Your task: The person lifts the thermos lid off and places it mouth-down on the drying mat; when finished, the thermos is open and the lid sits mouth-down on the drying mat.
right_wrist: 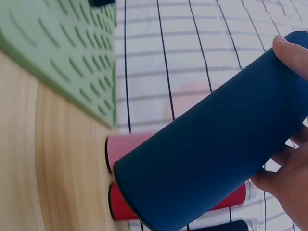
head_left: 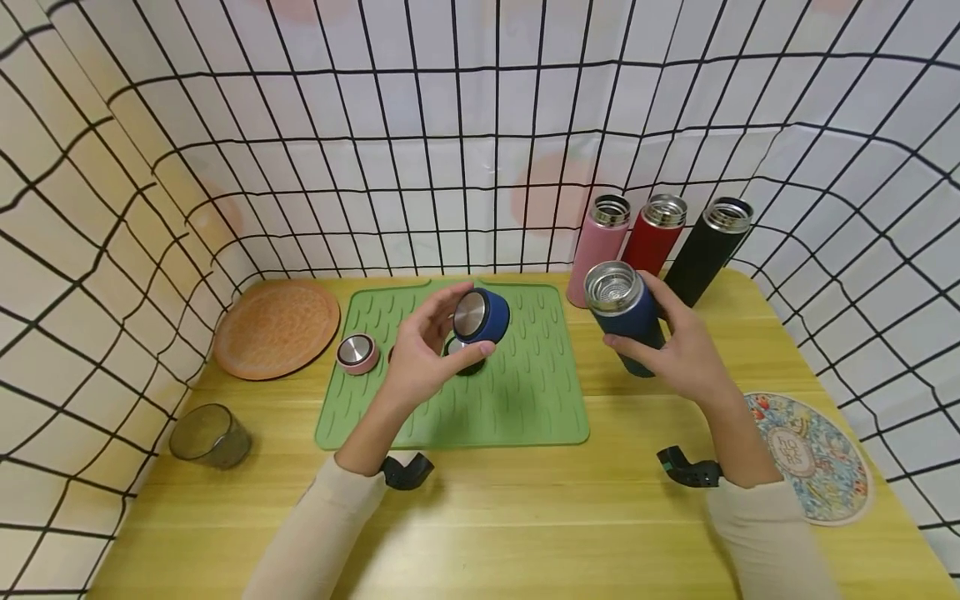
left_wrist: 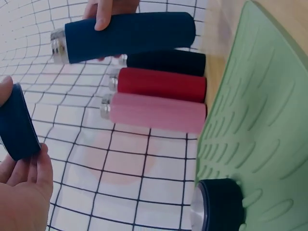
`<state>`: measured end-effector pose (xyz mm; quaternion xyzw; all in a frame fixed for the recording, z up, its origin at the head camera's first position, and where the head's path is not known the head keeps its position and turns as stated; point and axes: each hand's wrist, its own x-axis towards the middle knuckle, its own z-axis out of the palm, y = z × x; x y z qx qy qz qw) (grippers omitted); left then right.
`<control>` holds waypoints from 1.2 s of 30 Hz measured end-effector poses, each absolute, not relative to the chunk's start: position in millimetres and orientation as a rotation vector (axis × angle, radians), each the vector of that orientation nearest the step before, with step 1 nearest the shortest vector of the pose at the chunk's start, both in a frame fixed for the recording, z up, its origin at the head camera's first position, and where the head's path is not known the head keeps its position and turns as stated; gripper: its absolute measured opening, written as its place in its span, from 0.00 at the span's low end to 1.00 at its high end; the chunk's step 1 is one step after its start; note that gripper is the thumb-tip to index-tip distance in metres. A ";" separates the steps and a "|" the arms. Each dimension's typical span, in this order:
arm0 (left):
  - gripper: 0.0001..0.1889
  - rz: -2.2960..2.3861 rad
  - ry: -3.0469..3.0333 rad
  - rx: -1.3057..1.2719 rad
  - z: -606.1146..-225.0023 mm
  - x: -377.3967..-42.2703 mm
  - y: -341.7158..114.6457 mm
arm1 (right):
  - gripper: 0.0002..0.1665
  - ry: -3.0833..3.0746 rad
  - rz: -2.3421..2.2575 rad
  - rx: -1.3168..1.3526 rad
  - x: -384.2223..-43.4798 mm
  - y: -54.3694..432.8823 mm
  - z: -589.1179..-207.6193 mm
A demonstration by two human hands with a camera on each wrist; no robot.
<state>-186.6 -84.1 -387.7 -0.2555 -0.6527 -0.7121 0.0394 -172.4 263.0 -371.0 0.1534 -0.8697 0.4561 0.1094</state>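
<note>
Above the green mat (head_left: 525,400) my left hand (head_left: 423,346) holds a blue bottle lid (head_left: 487,317) between thumb and fingers, its metal top turned to the left. My right hand (head_left: 682,346) grips a blue thermos bottle (head_left: 637,321) round its body, off the table in the right wrist view. The bottle's metal mouth is uncovered and tips toward me, showing a strainer inside. Lid and bottle are apart. A black lid (left_wrist: 224,204) sits on the mat, partly hidden behind my left hand in the head view. Left of it lies a pink lid (head_left: 357,354).
Lidless pink (head_left: 598,250), red (head_left: 656,233) and black (head_left: 708,250) bottles stand at the back right. A round orange mat (head_left: 277,329) and a glass cup (head_left: 211,436) are at the left. A patterned round mat (head_left: 810,458) lies at the right. Wire grid panels (head_left: 480,125) surround the table.
</note>
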 end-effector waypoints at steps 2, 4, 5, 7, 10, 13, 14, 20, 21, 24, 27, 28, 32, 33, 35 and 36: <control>0.37 -2.173 -2.012 -0.762 -389.0 -188.0 -84.5 | 0.53 -2.548 1.335 0.407 -173.4 271.8 -369.7; 0.37 -2.157 -2.029 -0.748 -390.4 -189.5 -84.9 | 0.54 -2.533 1.325 0.370 -174.0 280.6 -368.7; 0.37 -2.150 -2.038 -0.745 -391.2 -190.3 -85.0 | 0.54 -2.522 1.320 0.355 -174.5 284.6 -367.7; 0.36 -2.135 -2.052 -0.741 -392.7 -191.8 -84.7 | 0.54 -2.497 1.312 0.327 -175.9 293.1 -366.8; 0.36 -2.110 -2.074 -0.735 -395.7 -194.3 -82.3 | 0.54 -2.451 1.313 0.292 -178.7 306.7 -365.3; 0.37 -2.111 -2.091 -0.744 -397.6 -197.1 -76.1 | 0.53 -2.412 1.321 0.231 -182.1 321.7 -363.5; 0.37 -2.106 -2.099 -0.747 -397.8 -197.9 -73.6 | 0.53 -2.403 1.321 0.206 -183.1 326.1 -362.7; 0.37 -2.041 -2.146 -0.732 -400.7 -197.9 -64.6 | 0.51 -2.378 1.330 0.131 -189.5 345.5 -364.8; 0.37 -2.023 -2.156 -0.729 -402.4 -198.5 -64.0 | 0.50 -2.373 1.327 0.125 -190.5 348.3 -365.7; 0.37 -1.958 -2.206 -0.715 -406.9 -201.4 -62.7 | 0.48 -2.329 1.339 0.095 -193.0 358.1 -366.8; 0.36 -1.924 -2.265 -0.686 -411.3 -203.2 -61.8 | 0.47 -2.295 1.349 0.039 -196.1 368.3 -366.2; 0.36 -1.913 -2.287 -0.673 -412.5 -203.2 -61.4 | 0.46 -2.279 1.359 0.013 -197.2 371.6 -366.1; 0.36 -1.864 -2.371 -0.653 -419.1 -203.0 -56.7 | 0.46 -2.207 1.430 -0.143 -201.1 383.9 -367.1; 0.36 -1.843 -2.393 -0.651 -420.7 -203.0 -54.8 | 0.46 -2.178 1.458 -0.185 -202.1 387.0 -367.6; 0.37 -1.809 -2.433 -0.649 -424.2 -204.0 -50.7 | 0.45 -2.105 1.517 -0.240 -204.9 393.6 -369.2; 0.37 -1.789 -2.449 -0.649 -425.9 -204.8 -48.4 | 0.45 -2.059 1.557 -0.261 -206.8 396.8 -369.7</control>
